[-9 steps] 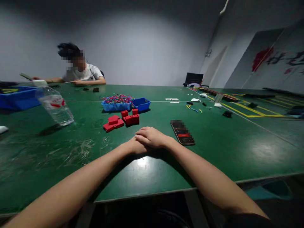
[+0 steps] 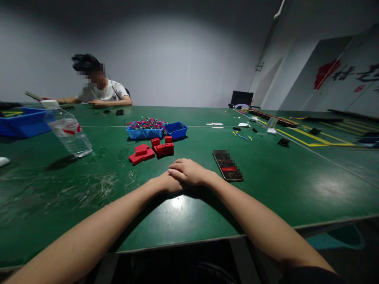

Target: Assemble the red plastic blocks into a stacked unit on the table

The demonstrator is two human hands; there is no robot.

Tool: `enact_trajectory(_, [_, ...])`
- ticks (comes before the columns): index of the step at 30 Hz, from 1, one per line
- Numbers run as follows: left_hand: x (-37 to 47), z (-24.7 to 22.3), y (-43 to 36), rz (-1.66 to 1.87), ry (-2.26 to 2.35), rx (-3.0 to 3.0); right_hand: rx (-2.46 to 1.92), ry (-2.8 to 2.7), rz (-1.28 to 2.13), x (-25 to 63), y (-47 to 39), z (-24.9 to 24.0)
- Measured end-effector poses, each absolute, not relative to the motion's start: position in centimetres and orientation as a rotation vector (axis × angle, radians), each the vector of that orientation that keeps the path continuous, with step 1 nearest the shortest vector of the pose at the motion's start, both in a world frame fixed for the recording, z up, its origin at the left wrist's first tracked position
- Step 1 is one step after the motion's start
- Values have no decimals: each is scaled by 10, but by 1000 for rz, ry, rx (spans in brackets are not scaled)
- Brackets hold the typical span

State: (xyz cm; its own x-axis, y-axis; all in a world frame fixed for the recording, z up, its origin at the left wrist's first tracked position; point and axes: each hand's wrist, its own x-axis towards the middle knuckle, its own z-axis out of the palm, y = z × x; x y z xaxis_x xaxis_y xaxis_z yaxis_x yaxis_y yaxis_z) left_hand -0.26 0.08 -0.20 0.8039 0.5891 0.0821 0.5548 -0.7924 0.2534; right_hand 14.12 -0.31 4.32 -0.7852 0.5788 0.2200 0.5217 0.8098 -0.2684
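Note:
My right hand [image 2: 189,172] lies over my left hand [image 2: 169,182] on the green table [image 2: 177,221], its fingers closed over the back of the left one. The left hand's fingers are hidden beneath it. Just beyond the hands sit several red blocks [image 2: 142,153], some stacked. Behind these stands a blue tray [image 2: 145,134] heaped with coloured wires [image 2: 148,123], beside a second blue tray [image 2: 177,132]. To the right of my hands a phone [image 2: 229,167] lies face up, touched by neither hand.
A tilted water bottle [image 2: 69,132] and a large blue bin [image 2: 26,123] are at the left. Across the table sits a person [image 2: 103,92] in a white shirt. Wire pieces [image 2: 241,136], a black part [image 2: 283,142] and yellow strips [image 2: 314,139] lie at the right.

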Motion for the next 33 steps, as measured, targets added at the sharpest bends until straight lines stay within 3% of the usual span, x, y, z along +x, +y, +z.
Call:
enact_trajectory(10, [2,4,-2,278,780,2828,-894,-2689,265,141,-4,42])
enact_trajectory(15, [-1,10,6,517,1354,2853,-1079,-2514,123,140,-2,39])
enact_trajectory(20, [-24,15,27,681,1867,2725,-1347,-2507,210,143,3,27])
enact_trajectory(26, [-33,12,34,595,1876,2731,-1413,-2677,198,145,3,20])
enact_trajectory(33, [-21,15,25,745,1737,2771,-1544,-2597,108,147,3,36])
